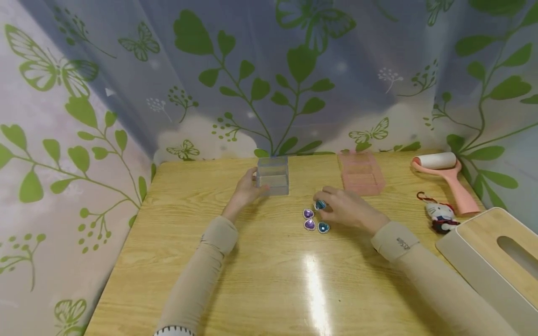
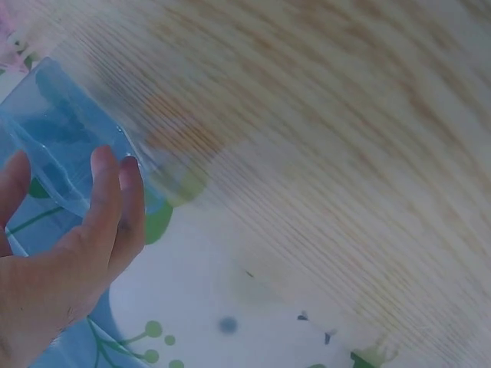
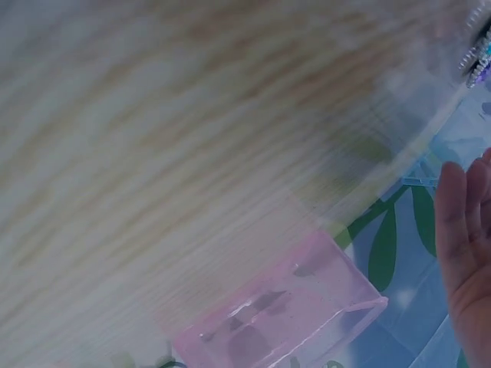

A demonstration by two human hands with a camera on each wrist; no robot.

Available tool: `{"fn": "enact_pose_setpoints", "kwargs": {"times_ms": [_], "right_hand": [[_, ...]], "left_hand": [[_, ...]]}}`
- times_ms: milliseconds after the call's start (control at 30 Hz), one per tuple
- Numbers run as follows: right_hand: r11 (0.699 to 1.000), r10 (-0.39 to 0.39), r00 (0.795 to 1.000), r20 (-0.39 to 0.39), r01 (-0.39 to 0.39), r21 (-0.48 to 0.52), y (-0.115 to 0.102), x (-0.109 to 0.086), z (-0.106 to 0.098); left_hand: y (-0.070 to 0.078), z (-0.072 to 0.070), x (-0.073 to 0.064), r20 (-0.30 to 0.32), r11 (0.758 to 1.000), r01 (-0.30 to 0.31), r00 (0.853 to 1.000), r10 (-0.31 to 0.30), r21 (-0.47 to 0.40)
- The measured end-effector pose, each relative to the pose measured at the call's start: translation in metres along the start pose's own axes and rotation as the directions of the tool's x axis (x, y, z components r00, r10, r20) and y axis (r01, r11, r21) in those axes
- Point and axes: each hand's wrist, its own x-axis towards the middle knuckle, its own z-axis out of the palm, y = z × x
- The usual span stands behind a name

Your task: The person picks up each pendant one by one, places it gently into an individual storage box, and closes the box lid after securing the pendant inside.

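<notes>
In the head view, my left hand point(image 1: 248, 187) holds the left side of a clear blue divided box point(image 1: 273, 176), thumb at its front corner. The left wrist view shows the fingers of this hand point(image 2: 84, 238) against the side of the blue box point(image 2: 65, 130). My right hand point(image 1: 346, 207) pinches a teal gem with a beaded silver edge point(image 1: 320, 205) at its fingertips. Just below lie two purple gems point(image 1: 309, 224) and another teal gem point(image 1: 323, 227) on the table. At the right wrist view's edge, my right hand point(image 3: 468, 253) shows only in part.
A clear pink divided box point(image 1: 362, 173) stands at the table's back, right of the blue one. Farther right are a pink lint roller point(image 1: 451, 175), a white cat figure keychain point(image 1: 440, 214) and a tissue box point(image 1: 475, 261). Leaf-printed curtains point(image 1: 260, 93) hang behind the wooden table point(image 1: 260, 280).
</notes>
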Motion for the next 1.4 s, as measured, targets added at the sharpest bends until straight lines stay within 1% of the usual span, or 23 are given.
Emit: {"fn": "enact_pose_setpoints", "kwargs": {"times_ms": [100, 233, 333, 433, 467, 567, 667, 700, 867, 1100, 1233, 1400], "right_hand": [[0.997, 0.037, 0.999, -0.010, -0.036, 0.072, -0.001, 0.003, -0.003], [0.989, 0.068, 0.996, -0.059, -0.059, 0.137, -0.002, 0.009, -0.007], [0.985, 0.075, 0.992, -0.105, -0.058, 0.162, -0.004, 0.015, -0.009], [0.975, 0.098, 0.985, -0.145, -0.066, 0.212, -0.007, 0.022, -0.011], [0.967, 0.113, 0.982, -0.153, -0.073, 0.245, -0.008, 0.024, -0.012], [0.926, 0.166, 0.971, -0.174, -0.093, 0.366, -0.012, 0.034, -0.015], [0.885, 0.214, 0.959, -0.185, -0.111, 0.451, -0.015, 0.041, -0.018], [0.879, 0.227, 0.956, -0.188, -0.118, 0.462, -0.016, 0.043, -0.018], [0.865, 0.273, 0.943, -0.192, -0.154, 0.477, -0.020, 0.053, -0.020], [0.830, 0.305, 0.936, -0.176, -0.171, 0.531, -0.024, 0.070, -0.017], [0.823, 0.315, 0.934, -0.171, -0.178, 0.540, -0.025, 0.082, -0.016], [0.818, 0.320, 0.933, -0.165, -0.184, 0.545, -0.024, 0.096, -0.012]], "left_hand": [[0.000, -0.001, 0.000, -0.001, 1.000, 0.012, 1.000, -0.012, -0.018], [0.001, -0.002, 0.000, 0.002, 0.999, 0.028, 1.000, -0.028, -0.045], [0.002, -0.003, 0.000, 0.011, 0.999, 0.020, 1.000, -0.019, -0.042], [0.002, -0.002, 0.000, 0.015, 0.999, 0.009, 1.000, -0.009, -0.031], [0.002, -0.002, 0.000, 0.016, 1.000, 0.008, 1.000, -0.008, -0.030], [0.002, -0.003, -0.001, 0.011, 0.999, 0.014, 1.000, -0.014, -0.029], [0.002, -0.003, -0.001, 0.011, 0.999, 0.022, 1.000, -0.022, -0.028], [0.002, -0.003, -0.001, 0.011, 0.999, 0.024, 1.000, -0.024, -0.026], [0.002, -0.002, -0.001, 0.009, 1.000, 0.029, 1.000, -0.029, -0.003], [-0.001, -0.001, -0.001, -0.002, 1.000, 0.008, 1.000, -0.009, -0.016], [-0.002, -0.001, 0.000, -0.013, 1.000, -0.001, 1.000, 0.001, -0.007], [-0.002, 0.000, 0.000, -0.017, 1.000, 0.009, 1.000, -0.010, -0.015]]}}
